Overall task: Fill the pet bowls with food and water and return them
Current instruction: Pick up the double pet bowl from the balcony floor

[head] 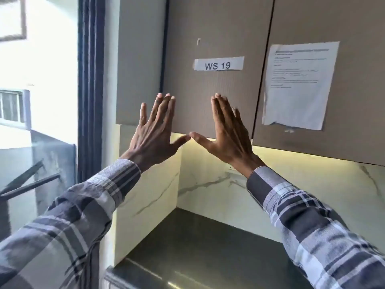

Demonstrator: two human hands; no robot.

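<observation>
Both hands raised, backs to camera, fingers straight, holding nothing: left hand [153,132] and right hand [226,132] mirrored, thumb tips touching. Cabinet door [208,28] behind fingertips, contact unclear. Pet bowls out of view.

I see a dark grey countertop [200,243] tucked in the marble-walled corner; light glare streaks its front edge.

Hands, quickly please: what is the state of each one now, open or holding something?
Left hand: open, fingers straight, holding nothing, raised before the cabinet door.
Right hand: open, fingers straight, holding nothing; thumb tips meet.
</observation>
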